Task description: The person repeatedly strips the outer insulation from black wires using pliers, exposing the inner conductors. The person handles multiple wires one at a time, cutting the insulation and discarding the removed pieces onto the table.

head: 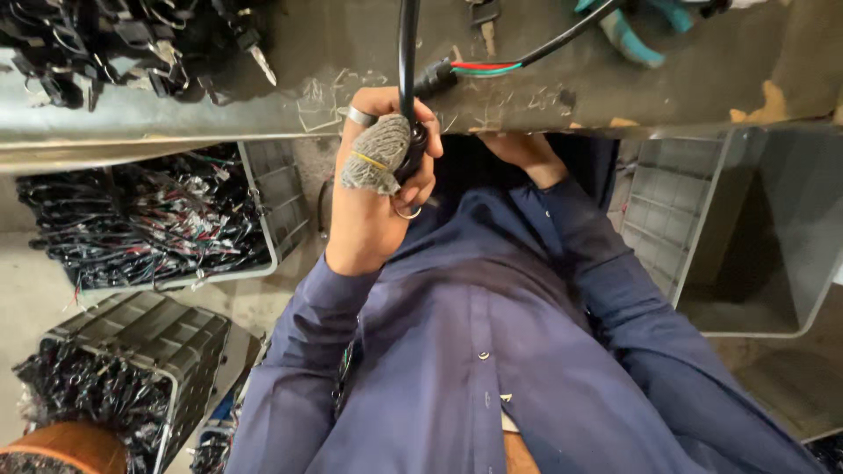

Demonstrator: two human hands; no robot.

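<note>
Left hand (379,175) around black cable (407,53)

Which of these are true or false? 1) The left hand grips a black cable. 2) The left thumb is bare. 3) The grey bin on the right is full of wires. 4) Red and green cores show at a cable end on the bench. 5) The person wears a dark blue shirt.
1) True: the left hand is closed round the black cable.
2) False: a grey cloth wrap covers the thumb.
3) False: the grey bin looks empty; the wires fill the crate on the left.
4) True: red and green cores show on the bench.
5) True: dark blue shirt.
The right hand is mostly hidden under the bench edge.
</note>
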